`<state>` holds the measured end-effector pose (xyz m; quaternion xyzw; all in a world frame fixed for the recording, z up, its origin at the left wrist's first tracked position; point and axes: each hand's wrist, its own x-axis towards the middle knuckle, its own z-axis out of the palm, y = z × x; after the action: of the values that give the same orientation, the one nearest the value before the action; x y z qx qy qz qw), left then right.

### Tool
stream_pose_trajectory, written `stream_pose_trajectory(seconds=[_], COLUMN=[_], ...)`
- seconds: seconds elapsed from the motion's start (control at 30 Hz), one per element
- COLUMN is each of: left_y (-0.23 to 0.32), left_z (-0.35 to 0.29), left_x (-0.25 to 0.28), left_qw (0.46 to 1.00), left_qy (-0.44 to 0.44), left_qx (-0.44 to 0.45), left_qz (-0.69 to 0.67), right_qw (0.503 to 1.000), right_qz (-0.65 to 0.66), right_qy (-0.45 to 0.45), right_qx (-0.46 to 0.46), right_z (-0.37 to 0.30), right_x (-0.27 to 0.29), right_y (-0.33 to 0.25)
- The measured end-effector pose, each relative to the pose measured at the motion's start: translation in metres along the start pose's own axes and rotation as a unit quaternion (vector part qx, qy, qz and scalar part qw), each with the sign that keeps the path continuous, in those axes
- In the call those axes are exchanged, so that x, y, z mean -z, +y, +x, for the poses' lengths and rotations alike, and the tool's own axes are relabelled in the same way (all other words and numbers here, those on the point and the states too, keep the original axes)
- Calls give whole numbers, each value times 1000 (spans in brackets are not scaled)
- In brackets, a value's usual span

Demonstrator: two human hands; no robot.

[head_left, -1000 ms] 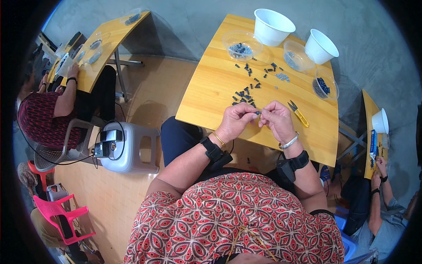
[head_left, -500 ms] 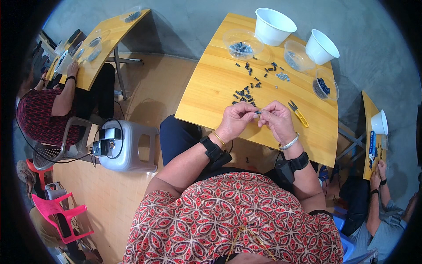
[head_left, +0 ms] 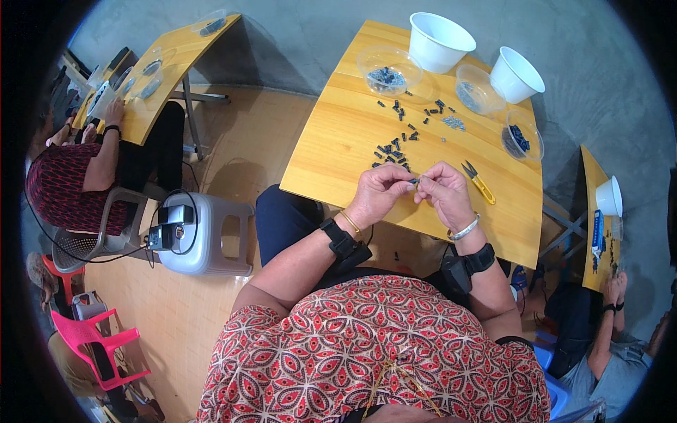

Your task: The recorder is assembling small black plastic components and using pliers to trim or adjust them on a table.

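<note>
My left hand and my right hand meet fingertip to fingertip over the near part of a yellow wooden table. Both pinch one small dark part between them. Several more small dark parts lie scattered on the table just beyond my hands. Yellow-handled snips lie to the right of my right hand.
At the table's far side stand two white cups and clear bowls holding dark parts. A grey stool with a device stands at my left. Other people work at yellow tables at left and right.
</note>
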<state>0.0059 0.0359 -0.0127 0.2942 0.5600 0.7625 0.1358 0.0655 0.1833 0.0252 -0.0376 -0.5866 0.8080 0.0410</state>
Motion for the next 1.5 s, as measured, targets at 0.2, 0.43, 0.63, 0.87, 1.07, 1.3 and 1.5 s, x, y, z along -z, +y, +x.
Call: stream_pose_trajectory(seconds=[0.2,0.43,0.63,0.87,1.07,1.3,1.5], left_y=[0,2,-6,5,7,11,24], left_z=[-1,-4,-4,-5,-4,-5,-4], left_x=[-1,-4,-5,-7,-9,-11,-15], left_qw=[999,997,991,986,975,995,995], left_qy=[11,12,12,9,-6,13,0], left_qx=[-36,-54,-42,-71,-116,-59,93], left_qz=[33,49,123,154,191,77,-40], right_qw=[997,986,955,979,957,982,973], right_qz=[-74,-157,-260,-185,-289,-179,-198], right_qy=[-18,-32,2,55,-11,27,52], right_qx=[5,52,141,62,3,51,106], right_z=[0,-1,-4,-17,-19,-21,-27], right_x=[-1,1,5,13,11,9,8], right_y=[-1,6,17,-4,-1,-2,-3])
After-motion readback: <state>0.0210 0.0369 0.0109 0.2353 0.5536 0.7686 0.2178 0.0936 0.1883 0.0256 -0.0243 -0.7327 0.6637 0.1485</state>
